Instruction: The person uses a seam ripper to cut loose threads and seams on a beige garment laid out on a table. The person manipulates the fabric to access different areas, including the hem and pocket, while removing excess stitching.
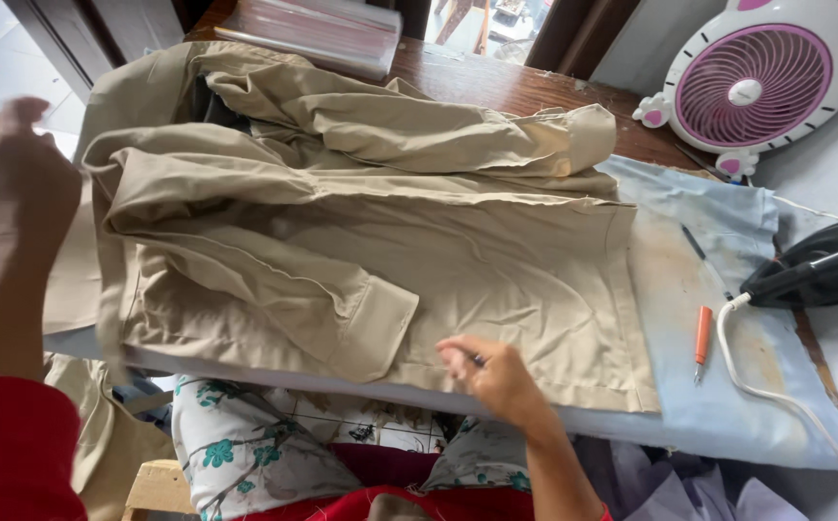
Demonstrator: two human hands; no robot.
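A beige long-sleeved shirt point(361, 203) lies crumpled across a padded board covered in pale blue cloth point(728, 318). My left hand point(9, 169) is raised at the shirt's left edge with its fingers closed, apparently pinching the fabric there. My right hand point(491, 371) rests on the shirt's near hem, fingers curled, beside a folded sleeve cuff point(371, 333). A small dark thing shows between its fingers; I cannot tell what it is.
A black iron point(814, 270) with a white cord point(776, 386) sits at the board's right end. An orange pen point(702, 338) lies on the blue cloth. A pink and white fan point(756, 72) stands at the back right. Clear plastic packets point(313, 29) lie at the back.
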